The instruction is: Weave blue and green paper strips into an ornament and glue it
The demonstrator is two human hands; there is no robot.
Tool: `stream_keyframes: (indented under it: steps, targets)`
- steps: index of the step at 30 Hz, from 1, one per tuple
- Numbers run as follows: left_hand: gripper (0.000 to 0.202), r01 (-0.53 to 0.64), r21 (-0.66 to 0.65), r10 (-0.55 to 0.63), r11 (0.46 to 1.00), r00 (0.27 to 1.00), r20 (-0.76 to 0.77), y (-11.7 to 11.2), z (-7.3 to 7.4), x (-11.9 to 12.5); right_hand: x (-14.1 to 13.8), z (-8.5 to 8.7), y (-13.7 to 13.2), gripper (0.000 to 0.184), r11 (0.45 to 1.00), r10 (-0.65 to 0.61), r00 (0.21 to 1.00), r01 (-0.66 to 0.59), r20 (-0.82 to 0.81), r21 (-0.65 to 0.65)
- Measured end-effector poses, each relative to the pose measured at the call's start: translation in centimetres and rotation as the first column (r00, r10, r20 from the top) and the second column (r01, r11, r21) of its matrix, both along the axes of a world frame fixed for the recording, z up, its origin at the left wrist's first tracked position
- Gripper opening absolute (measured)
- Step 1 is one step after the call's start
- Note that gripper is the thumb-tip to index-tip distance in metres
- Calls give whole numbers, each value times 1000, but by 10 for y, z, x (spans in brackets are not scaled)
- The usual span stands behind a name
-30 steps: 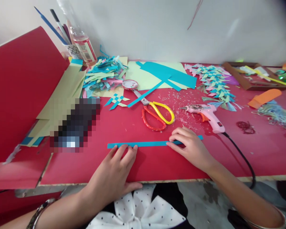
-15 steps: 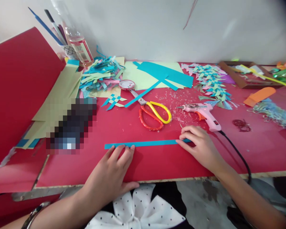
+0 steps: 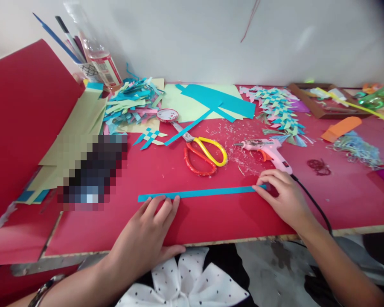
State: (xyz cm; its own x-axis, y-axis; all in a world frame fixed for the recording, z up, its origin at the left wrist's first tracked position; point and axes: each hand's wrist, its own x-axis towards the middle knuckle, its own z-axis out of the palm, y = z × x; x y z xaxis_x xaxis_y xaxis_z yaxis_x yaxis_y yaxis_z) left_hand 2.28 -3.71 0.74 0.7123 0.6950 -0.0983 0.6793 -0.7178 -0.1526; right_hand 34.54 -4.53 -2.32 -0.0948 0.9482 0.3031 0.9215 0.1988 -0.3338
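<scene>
A long blue paper strip (image 3: 214,192) lies almost level across the red table in front of me. My left hand (image 3: 149,226) rests its outstretched fingertips on the strip close to its left end, with the thumb apart at the table edge. At the other end, the thumb and fingers of my right hand (image 3: 284,196) close on the strip, covering part of that tip. Beyond the strip lie scissors (image 3: 205,157) with one red and one yellow handle. A pink glue gun (image 3: 269,149) lies just past my right hand.
Cut paper strips (image 3: 134,102) are heaped at the back left, before a bottle (image 3: 105,70). Blue sheets (image 3: 217,98) and woven paper pieces (image 3: 278,106) lie at the back. A brown tray (image 3: 326,111) stands at right. The glue gun's black cord (image 3: 313,204) runs over the front edge.
My right hand has slid rightward along the strip to its right end. My left hand keeps its place on the strip. The view has shifted slightly.
</scene>
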Motion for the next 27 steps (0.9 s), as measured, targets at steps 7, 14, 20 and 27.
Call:
stream_keyframes:
  steps: [7, 14, 20, 27]
  targets:
    - [74, -12, -19, 13, 1000, 999, 42, 0, 0, -3, 3, -1, -3, 11, 999, -42, 997, 40, 60, 34]
    - [74, -4, -53, 5, 999, 1000, 19, 3, 4, 3, -70, 15, -16, 31, 976, 103, 963, -146, 249, 161]
    - [72, -12, -54, 12, 998, 1000, 1, 2, 7, 9, -128, 17, -14, 52, 949, 310, 926, -287, 214, -132]
    - [71, -37, -24, 38, 999, 998, 44, 2, 5, 7, -109, 15, -14, 48, 954, 290, 943, -271, 164, -129]
